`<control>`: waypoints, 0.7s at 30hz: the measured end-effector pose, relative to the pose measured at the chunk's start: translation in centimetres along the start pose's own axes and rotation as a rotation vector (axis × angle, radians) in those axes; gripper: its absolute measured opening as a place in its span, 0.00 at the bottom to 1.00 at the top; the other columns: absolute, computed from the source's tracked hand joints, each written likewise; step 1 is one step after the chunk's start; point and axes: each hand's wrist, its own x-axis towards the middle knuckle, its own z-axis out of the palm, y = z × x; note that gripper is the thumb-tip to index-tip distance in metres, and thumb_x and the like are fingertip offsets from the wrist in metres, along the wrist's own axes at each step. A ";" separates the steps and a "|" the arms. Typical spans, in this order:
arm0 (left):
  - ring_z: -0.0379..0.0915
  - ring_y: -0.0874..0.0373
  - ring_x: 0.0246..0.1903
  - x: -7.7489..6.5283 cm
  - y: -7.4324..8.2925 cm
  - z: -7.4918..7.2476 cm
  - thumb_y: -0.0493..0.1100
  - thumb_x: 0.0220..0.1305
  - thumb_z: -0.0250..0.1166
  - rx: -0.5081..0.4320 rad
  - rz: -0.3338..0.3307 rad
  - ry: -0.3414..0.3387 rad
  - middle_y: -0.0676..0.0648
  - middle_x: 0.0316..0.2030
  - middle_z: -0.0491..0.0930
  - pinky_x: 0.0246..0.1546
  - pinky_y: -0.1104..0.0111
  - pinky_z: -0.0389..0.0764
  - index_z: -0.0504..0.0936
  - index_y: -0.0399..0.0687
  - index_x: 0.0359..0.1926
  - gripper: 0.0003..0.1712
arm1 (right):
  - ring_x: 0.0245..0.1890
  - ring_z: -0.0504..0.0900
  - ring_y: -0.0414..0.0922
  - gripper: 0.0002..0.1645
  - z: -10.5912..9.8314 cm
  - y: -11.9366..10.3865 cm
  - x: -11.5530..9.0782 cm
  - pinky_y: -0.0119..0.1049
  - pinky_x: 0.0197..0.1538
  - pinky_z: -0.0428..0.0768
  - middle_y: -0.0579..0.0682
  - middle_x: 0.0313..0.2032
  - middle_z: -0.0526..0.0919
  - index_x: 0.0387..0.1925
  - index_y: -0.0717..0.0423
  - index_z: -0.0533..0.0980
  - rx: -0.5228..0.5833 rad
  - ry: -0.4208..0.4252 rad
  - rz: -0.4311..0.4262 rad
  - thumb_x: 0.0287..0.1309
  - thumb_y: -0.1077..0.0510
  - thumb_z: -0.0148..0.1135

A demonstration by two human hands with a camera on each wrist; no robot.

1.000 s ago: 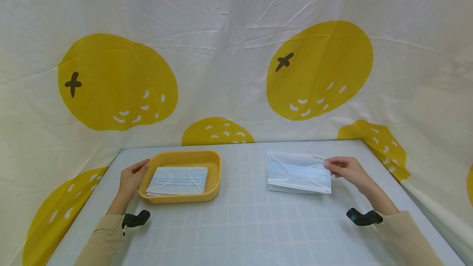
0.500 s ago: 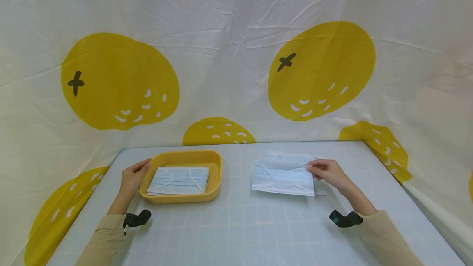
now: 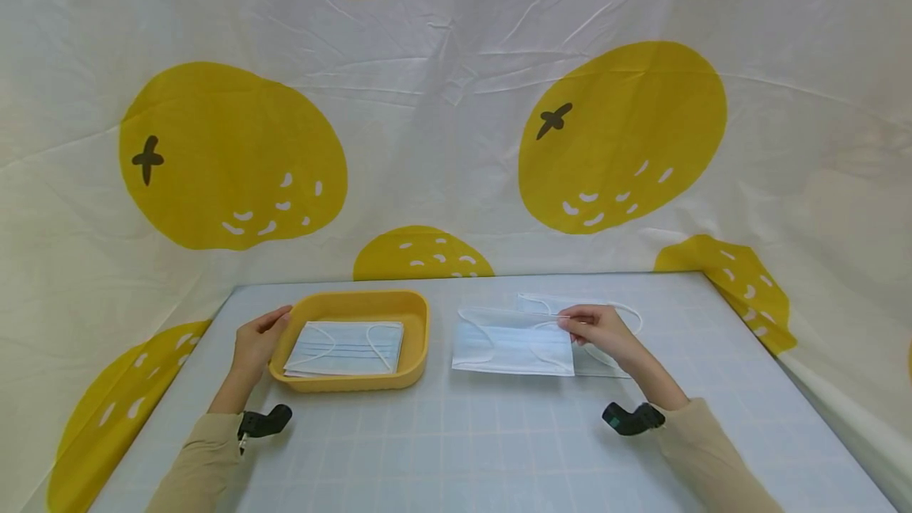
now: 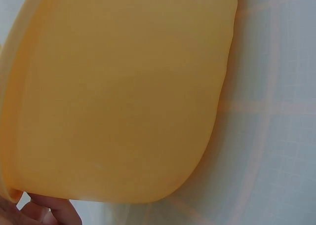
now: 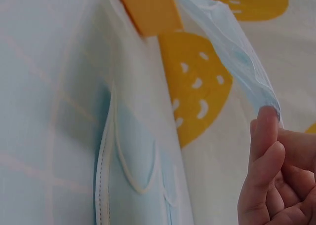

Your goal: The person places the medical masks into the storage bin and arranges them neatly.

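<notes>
My right hand point(image 3: 594, 331) pinches a light-blue face mask point(image 3: 509, 347) by its right edge, holding it raised over the table. In the right wrist view the mask point(image 5: 237, 52) hangs from the thumb and fingertips, well above a second mask point(image 5: 133, 185) on the table. That second mask point(image 3: 602, 366) is partly hidden behind the held one and the hand. At the left, my left hand point(image 3: 255, 345) grips the left rim of a yellow tray point(image 3: 416, 339). A stack of blue masks point(image 3: 345, 348) with white ear loops lies inside it. The left wrist view shows fingers point(image 4: 59, 207) bent at the rim.
The table point(image 3: 442, 450) wears a pale blue checked cover. Behind it hangs a white curtain point(image 3: 427, 141) with yellow fruit prints. A strip of table lies between the tray and the held mask. Each wrist carries a black camera mount point(image 3: 265, 422).
My right hand has lifted the top mask off the one beneath and carried it left, uncovering part of the lower mask. The left hand and tray stay put.
</notes>
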 end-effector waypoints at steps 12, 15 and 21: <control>0.61 0.86 0.33 0.0 -0.2 0.1 0.52 0.72 0.52 0.000 -0.010 -0.002 0.36 0.63 0.71 0.35 0.94 0.68 0.73 0.39 0.63 0.28 | 0.26 0.75 0.42 0.21 2.2 -1.8 0.9 0.27 0.31 0.79 0.44 0.24 0.79 0.49 0.67 0.78 0.052 -0.021 -0.051 0.62 0.53 0.62; 0.62 0.84 0.36 0.2 -0.3 0.1 0.52 0.72 0.51 0.001 -0.011 0.002 0.37 0.63 0.71 0.35 0.94 0.68 0.73 0.39 0.64 0.27 | 0.26 0.75 0.41 0.21 2.8 -2.4 1.3 0.26 0.31 0.79 0.44 0.23 0.78 0.48 0.67 0.78 0.071 -0.025 -0.070 0.62 0.53 0.62; 0.71 0.68 0.47 0.4 -0.3 0.1 0.52 0.73 0.51 0.006 -0.020 0.001 0.38 0.64 0.71 0.35 0.93 0.70 0.72 0.40 0.64 0.27 | 0.26 0.75 0.41 0.20 4.3 -3.3 1.9 0.26 0.31 0.79 0.44 0.24 0.80 0.49 0.67 0.78 0.114 -0.026 -0.084 0.63 0.56 0.62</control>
